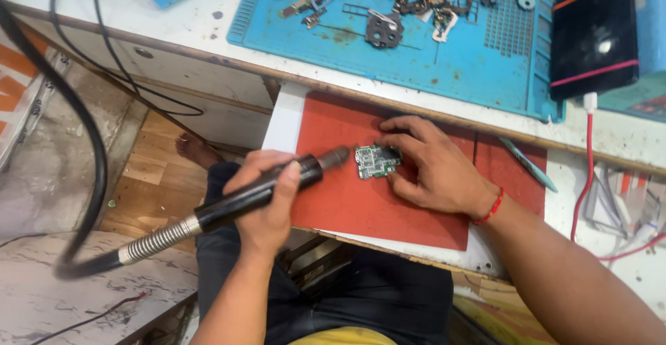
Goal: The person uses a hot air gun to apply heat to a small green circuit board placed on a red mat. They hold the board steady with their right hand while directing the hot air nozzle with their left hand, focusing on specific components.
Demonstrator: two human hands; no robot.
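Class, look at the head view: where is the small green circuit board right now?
The circuit board lies on the red mat, centre of view, pinned under the right hand, beside the hot-air tool tip.

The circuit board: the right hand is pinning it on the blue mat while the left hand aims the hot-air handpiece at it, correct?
Not quite: the head view shows the small green circuit board lying on the red mat, not the blue mat, which sits farther back with loose parts. The rest holds: the right hand pins it, and the left hand aims the black hot-air handpiece.
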